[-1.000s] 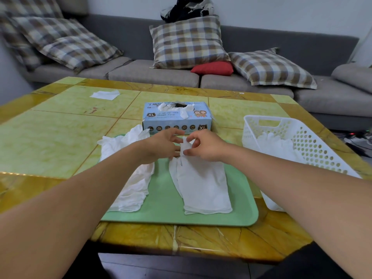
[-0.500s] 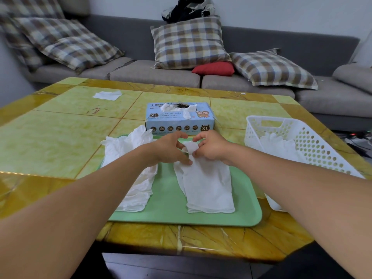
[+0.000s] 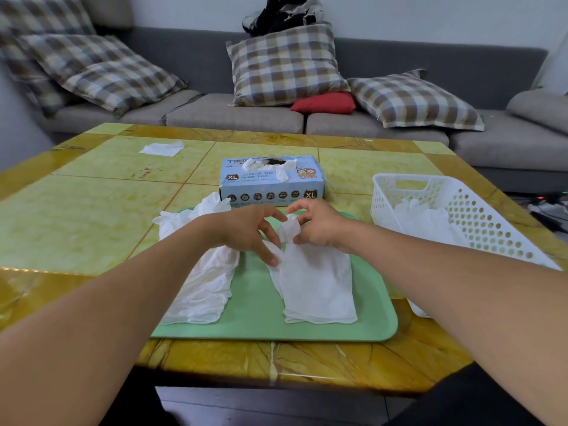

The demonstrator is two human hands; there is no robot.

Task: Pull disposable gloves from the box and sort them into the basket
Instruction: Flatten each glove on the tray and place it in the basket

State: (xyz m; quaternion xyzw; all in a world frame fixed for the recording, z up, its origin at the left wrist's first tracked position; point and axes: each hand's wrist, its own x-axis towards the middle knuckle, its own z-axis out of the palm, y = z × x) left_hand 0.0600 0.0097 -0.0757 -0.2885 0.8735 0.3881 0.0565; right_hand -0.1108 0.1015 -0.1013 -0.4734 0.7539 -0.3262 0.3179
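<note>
- The flat white glove (image 3: 316, 284) lies on the green tray (image 3: 255, 321), cuff toward me, its finger end directly beneath both of my hands at the tray's middle.
- My right hand (image 3: 319, 224) has its fingers curled, pinching a bunched glove finger at the far end of that glove; the thumb sits below the bunch, touching the fabric.
- My left hand (image 3: 246, 230) is spread fairly wide. One long finger presses down on the glove's left edge; the thumb arcs toward the right hand without closing on anything I can make out.
- Both forearms reach in from the near edge and converge over the tray, wrists angled inward, fingertips nearly meeting.
- A second pile of gloves (image 3: 203, 272) lies crumpled on the tray's left side, spilling onto the table (image 3: 76, 216), partly under my left wrist.
- The glove box (image 3: 272, 182) stands just beyond the tray, with glove material poking from its top opening.
- The white basket (image 3: 455, 210) sits on the right, near the tray, with white gloves inside.
- A stray white sheet (image 3: 162, 148) rests far left on the table.
</note>
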